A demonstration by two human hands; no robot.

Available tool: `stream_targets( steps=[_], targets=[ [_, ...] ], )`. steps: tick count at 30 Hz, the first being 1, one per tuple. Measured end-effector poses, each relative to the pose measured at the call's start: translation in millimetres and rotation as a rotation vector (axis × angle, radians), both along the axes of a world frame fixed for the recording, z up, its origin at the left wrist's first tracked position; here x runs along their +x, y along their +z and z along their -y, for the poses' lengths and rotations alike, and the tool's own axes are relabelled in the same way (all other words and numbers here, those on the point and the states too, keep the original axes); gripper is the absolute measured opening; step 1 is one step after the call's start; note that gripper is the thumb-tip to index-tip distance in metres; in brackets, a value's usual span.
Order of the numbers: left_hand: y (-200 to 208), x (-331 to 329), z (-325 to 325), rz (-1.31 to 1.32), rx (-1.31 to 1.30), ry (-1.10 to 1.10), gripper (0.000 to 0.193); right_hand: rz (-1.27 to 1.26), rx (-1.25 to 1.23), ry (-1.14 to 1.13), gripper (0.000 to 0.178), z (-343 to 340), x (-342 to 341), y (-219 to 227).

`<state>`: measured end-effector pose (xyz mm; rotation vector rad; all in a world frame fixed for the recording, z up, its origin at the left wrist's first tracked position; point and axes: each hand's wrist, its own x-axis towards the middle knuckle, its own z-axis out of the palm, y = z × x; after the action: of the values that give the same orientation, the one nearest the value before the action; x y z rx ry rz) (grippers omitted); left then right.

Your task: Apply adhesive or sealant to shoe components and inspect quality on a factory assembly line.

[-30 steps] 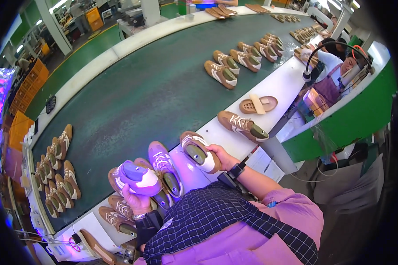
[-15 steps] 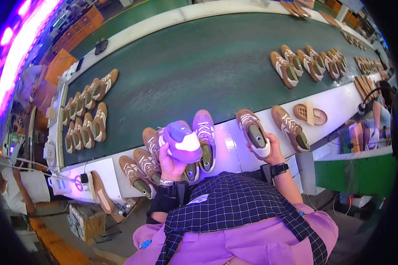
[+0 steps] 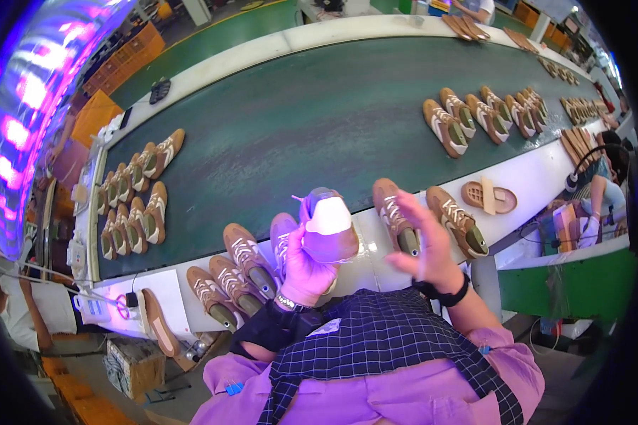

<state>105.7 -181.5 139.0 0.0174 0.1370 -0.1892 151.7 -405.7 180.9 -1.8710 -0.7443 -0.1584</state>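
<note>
A tan shoe with a pale heel patch is in my left hand, its fingers wrapped around the side and the heel turned toward me under purple light. My right hand is raised with fingers spread and nothing in it. Beyond and beside it, a tan shoe with white laces rests on the white ledge, partly hidden by the hand. Another laced shoe lies to its right. Left of my left hand, several similar shoes line the ledge, the closest one partly covered by that hand.
A green conveyor belt stretches beyond the ledge. Rows of shoes stand on it at left and right. A tan sole lies at the right and a shoe sole at the left. Other people work at both sides.
My right hand has let go of the shoe on the ledge and lifted, opening its fingers. The left hand has carried its shoe to the right.
</note>
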Motion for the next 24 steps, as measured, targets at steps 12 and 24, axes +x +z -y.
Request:
stream_targets(
  steps=[12,24],
  targets=[
    [-61,3,-11,-0.034,0.280,-0.833,0.043,0.029,-0.133,0.055,0.077,-13,10,-43],
    [23,8,8,0.726,2.070,0.258,0.095,-0.148,-0.190,0.243,0.076,-17,19,-31]
  ],
)
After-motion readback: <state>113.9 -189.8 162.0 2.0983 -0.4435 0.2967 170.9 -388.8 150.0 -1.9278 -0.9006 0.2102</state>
